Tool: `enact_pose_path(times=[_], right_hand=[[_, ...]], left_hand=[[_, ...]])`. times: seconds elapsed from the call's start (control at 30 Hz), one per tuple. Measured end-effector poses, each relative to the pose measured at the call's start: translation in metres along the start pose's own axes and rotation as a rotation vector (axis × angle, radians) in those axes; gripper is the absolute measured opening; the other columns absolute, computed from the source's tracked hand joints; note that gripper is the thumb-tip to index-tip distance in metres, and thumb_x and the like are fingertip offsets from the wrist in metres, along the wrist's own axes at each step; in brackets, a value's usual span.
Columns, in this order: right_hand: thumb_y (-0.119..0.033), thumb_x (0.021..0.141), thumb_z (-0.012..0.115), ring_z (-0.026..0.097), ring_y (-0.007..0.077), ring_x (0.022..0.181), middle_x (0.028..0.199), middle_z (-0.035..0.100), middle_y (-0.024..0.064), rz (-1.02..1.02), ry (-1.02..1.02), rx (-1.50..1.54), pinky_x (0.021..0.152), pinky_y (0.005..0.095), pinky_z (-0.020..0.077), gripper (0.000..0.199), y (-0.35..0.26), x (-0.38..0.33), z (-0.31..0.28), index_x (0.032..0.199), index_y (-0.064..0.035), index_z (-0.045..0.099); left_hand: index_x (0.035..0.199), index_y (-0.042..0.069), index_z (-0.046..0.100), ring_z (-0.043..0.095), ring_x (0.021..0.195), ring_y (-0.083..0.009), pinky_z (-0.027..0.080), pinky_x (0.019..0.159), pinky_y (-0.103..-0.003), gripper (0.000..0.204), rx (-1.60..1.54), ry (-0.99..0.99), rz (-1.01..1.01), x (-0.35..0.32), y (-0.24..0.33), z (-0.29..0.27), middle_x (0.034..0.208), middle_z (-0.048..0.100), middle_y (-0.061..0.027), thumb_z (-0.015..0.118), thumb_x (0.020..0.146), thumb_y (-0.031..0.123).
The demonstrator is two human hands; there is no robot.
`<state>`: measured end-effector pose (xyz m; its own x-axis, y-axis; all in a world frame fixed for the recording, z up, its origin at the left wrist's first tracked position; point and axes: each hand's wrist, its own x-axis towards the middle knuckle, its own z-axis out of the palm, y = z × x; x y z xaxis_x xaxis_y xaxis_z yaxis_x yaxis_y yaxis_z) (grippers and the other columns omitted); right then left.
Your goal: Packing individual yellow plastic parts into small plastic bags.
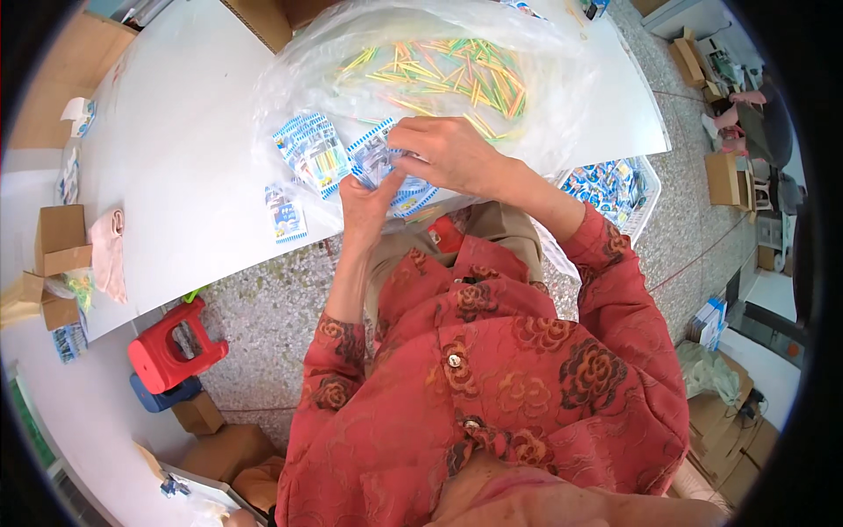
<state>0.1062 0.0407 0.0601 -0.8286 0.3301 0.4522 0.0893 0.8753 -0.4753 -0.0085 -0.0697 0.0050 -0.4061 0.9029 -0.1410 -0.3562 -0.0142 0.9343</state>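
Near the table's front edge, a small blue-and-white printed packet [372,151] is between my two hands. My left hand [367,198] grips its lower part, thumb up against it. My right hand [450,156] has its fingers bent and pinched at the packet's right side; the fingertips partly hide one another. Just left lies an overlapping pile of similar packets [313,158], and a single packet [285,215] lies nearer the edge. Beyond my hands, a clear plastic bag [294,83] is spread with many thin yellow, green and pink sticks [457,75] on it.
At the table's right side, a white basket [652,189] holds many blue packets. Cardboard boxes [60,233] and a pink cloth [107,250] sit at the left. A red stool [176,347] stands on the floor. Another person [768,123] is at the far right.
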Motion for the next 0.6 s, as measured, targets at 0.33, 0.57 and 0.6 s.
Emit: enact_pose_path(times=[0.33, 0.57, 0.6], right_hand=[[-0.014, 0.083, 0.056, 0.055, 0.0089, 0.062, 0.075, 0.061, 0.0003, 0.493, 0.001, 0.524, 0.057, 0.0245, 0.0454, 0.015, 0.071, 0.02, -0.003, 0.093, -0.0041, 0.061], [-0.013, 0.078, 0.052, 0.059, 0.0342, 0.082, 0.096, 0.062, 0.0169, 0.358, -0.164, -0.563, 0.073, 0.0407, 0.0474, 0.025, 0.235, 0.033, -0.028, 0.101, -0.0083, 0.062], [-0.013, 0.078, 0.052, 0.059, 0.0339, 0.083, 0.096, 0.062, 0.0172, 0.415, -0.238, -0.694, 0.074, 0.0414, 0.0472, 0.026, 0.242, 0.048, -0.041, 0.102, -0.0083, 0.061]], left_hand=[[0.098, 0.0, 0.061, 0.06, 0.076, -0.0107, 0.048, 0.069, -0.025, 0.026, -0.014, 0.095, -0.017, 0.009, -0.003, -0.015, 0.09, 0.064, -0.0045, 0.067, 0.073, 0.001], [0.096, -0.002, 0.062, 0.059, 0.075, -0.0103, 0.047, 0.071, -0.025, 0.026, -0.022, 0.182, 0.008, 0.01, -0.004, -0.032, 0.089, 0.064, -0.0046, 0.069, 0.071, 0.001], [0.096, -0.002, 0.062, 0.059, 0.075, -0.0103, 0.047, 0.071, -0.025, 0.026, -0.026, 0.186, 0.008, 0.009, -0.002, -0.033, 0.089, 0.064, -0.0046, 0.069, 0.071, 0.001]])
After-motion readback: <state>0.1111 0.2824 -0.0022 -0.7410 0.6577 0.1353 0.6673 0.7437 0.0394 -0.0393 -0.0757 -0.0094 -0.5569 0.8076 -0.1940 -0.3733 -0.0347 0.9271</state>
